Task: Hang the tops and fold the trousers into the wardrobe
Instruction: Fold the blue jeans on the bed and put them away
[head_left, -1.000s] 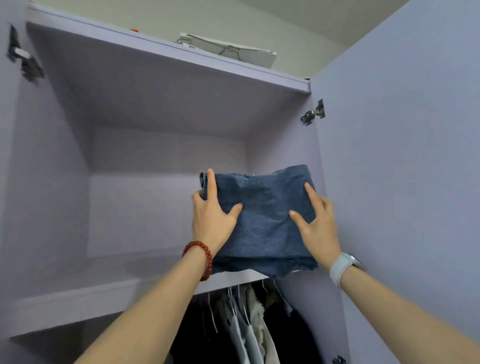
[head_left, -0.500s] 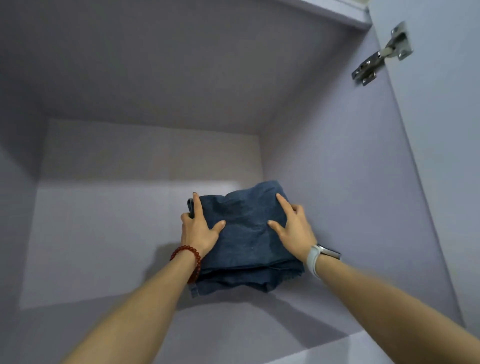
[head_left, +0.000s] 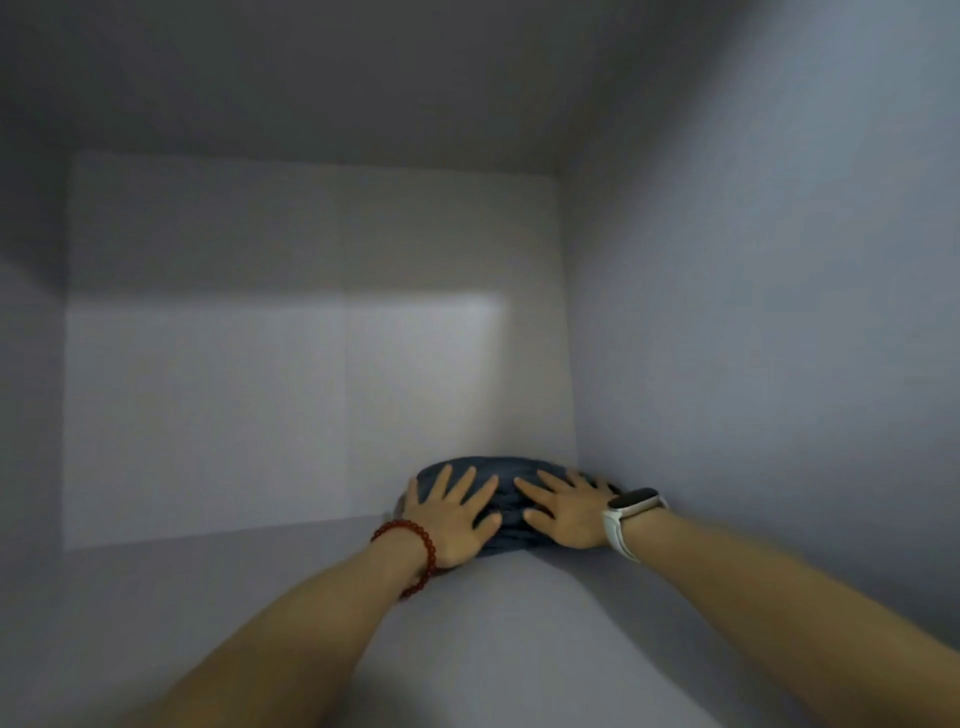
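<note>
Pressing: both of your hands lie flat on the folded denim trousers, deep in the compartment.
Left hand: your left hand is spread wide, fingers straight and fanned, palm down on the left part of the bundle; the thumb points toward the other hand.
Right hand: your right hand is likewise spread, fingers straight, palm down on the right part of the bundle. The two hands sit close together without touching.
Wrists: a red bead bracelet circles your left wrist; a white-strapped smartwatch sits on your right.
Trousers: dark blue, folded into a thick low bundle, resting on the shelf floor in the far right corner. The bundle sits close to the right side wall and the back panel; whether it touches either cannot be told.
Compartment: pale lilac-grey panels all round, with the ceiling panel in shadow and a brighter patch across the lower back panel.
Image quality: soft and slightly blurred; fabric detail is not legible.
</note>
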